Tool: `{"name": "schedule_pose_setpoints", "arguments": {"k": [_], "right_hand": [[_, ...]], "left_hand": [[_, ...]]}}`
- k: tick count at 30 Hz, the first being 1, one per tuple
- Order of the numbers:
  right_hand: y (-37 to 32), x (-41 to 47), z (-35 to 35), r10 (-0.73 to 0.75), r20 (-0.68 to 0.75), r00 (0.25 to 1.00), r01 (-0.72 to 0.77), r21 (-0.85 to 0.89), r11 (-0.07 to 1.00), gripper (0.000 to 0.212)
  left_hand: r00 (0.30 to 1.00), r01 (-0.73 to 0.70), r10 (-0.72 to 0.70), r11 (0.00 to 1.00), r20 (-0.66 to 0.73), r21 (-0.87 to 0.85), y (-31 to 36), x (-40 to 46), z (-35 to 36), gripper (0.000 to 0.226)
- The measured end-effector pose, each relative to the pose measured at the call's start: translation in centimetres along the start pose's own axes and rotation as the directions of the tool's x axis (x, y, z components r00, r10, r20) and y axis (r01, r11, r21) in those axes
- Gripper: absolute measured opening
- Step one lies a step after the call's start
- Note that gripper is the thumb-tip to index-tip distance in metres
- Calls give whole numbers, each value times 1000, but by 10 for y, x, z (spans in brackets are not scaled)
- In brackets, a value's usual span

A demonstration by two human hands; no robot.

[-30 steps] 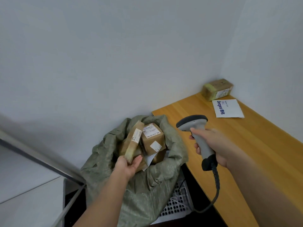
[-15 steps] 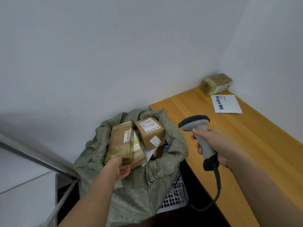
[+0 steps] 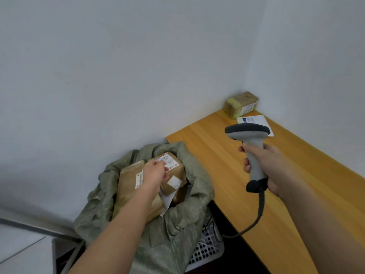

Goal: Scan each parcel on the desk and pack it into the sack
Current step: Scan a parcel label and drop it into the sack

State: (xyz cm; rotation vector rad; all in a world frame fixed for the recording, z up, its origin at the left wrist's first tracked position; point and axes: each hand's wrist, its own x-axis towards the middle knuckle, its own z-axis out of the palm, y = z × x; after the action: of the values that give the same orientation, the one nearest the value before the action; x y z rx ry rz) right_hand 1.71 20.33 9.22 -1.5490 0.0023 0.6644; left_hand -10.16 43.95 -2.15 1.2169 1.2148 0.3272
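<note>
A green woven sack [image 3: 167, 234] stands open on the floor left of the wooden desk [image 3: 217, 165]. Inside it a flat brown parcel [image 3: 128, 186] lies at the left and a labelled brown box [image 3: 175, 171] at the right. My left hand [image 3: 156, 174] hovers over both, its loosely curled fingertips at the box's label, holding nothing. My right hand [image 3: 270, 167] grips a grey corded barcode scanner [image 3: 248, 131] above the desk. On the desk's far corner sit a taped brown parcel [image 3: 241, 104] and a white envelope [image 3: 258, 120], partly hidden by the scanner head.
A white perforated basket [image 3: 207, 248] sits under the desk's edge beside the sack, with the scanner cable hanging in front of it. White walls close in the desk at the back and right. A metal rail [image 3: 39, 230] runs at the lower left.
My left hand laid the flat parcel down in the sack, let go of it and moved right toward the labelled box. The scanner rose slightly toward the desk's far corner.
</note>
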Motion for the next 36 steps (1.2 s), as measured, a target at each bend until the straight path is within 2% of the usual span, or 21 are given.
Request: {"name": "schedule_pose_setpoints", "arguments": {"k": [3, 6, 9, 12, 17, 19, 23, 27, 28, 32, 36], "right_hand": [[-13, 11, -29, -44, -138, 989, 54, 70, 996, 10], [-26, 31, -58, -60, -240, 969, 97, 148, 984, 10], [-33, 59, -88, -75, -302, 950, 130, 168, 977, 18], [-39, 95, -123, -124, -376, 918, 181, 121, 976, 19], [-42, 165, -173, -139, -440, 887, 190, 75, 979, 13], [-36, 194, -186, -118, -463, 878, 174, 80, 981, 13], [-25, 246, -207, -81, -469, 880, 126, 66, 990, 13], [-11, 281, -222, -38, -450, 892, 65, 46, 997, 13], [-8, 288, -225, -21, -445, 895, 46, 46, 998, 13], [5, 304, -235, 43, -436, 899, -32, 33, 999, 10], [17, 311, -245, 52, -449, 892, -39, 38, 999, 8]], "left_hand": [[982, -147, 131, 983, 139, 110, 23, -9, 60, 15], [931, -318, 249, 913, 268, 257, 36, -13, 118, 14], [864, -473, 331, 791, 378, 389, 43, -7, 168, 12], [798, -599, 395, 613, 456, 516, 52, 7, 212, 14], [781, -624, 316, 369, 538, 689, 60, 55, 298, 19], [765, -644, 251, 262, 593, 719, 57, 80, 340, 29], [733, -680, 167, 150, 659, 718, 41, 124, 423, 50], [689, -691, 174, -138, 704, 710, 22, 158, 478, 64], [686, -686, 164, -179, 709, 706, 16, 166, 487, 66], [707, -652, 56, -334, 705, 681, -8, 192, 497, 73], [682, -664, 71, -357, 728, 657, -12, 196, 499, 61]]}}
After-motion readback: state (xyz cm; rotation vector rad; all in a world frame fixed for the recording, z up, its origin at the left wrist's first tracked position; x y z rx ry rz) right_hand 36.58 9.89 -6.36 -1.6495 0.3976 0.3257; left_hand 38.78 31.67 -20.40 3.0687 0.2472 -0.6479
